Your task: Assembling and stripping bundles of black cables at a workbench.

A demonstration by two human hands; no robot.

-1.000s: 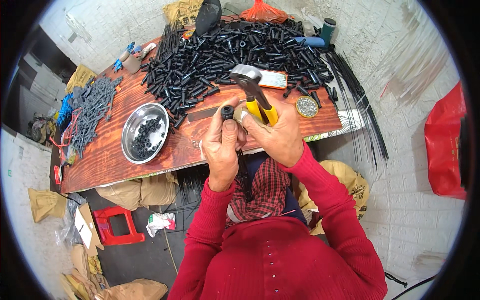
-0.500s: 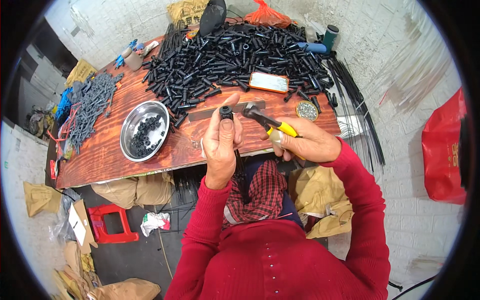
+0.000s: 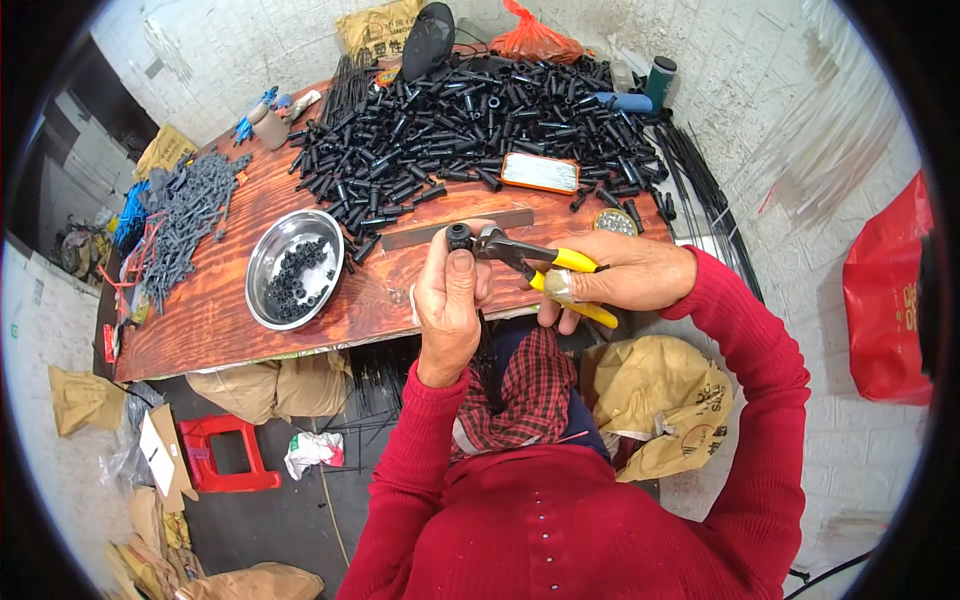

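Observation:
My left hand [image 3: 447,315] is closed around a black plastic tube-like part [image 3: 459,236], its round, hollow-looking end pointing up above the thumb. In my right hand [image 3: 645,277] is a pair of pliers [image 3: 518,252] with yellow handles, which stand spread apart. The dark head of the pliers is right beside the top of the black part; whether the jaws touch it I cannot tell. Both hands are over the front edge of the wooden table [image 3: 215,325]. To their left stands a steel bowl [image 3: 262,255] with many small black rings in it.
A large heap of black tubes [image 3: 440,120] covers the back of the table, with grey parts [image 3: 190,220] piled at the left. A flat bar [image 3: 400,238], an orange-rimmed tray [image 3: 540,172] and a small round tin [image 3: 615,222] lie near my hands. A red stool [image 3: 205,460] stands below.
The pliers have moved left toward the top of the black part, and their handles have spread wider. My right elbow has swung outward. The left hand still grips the black part.

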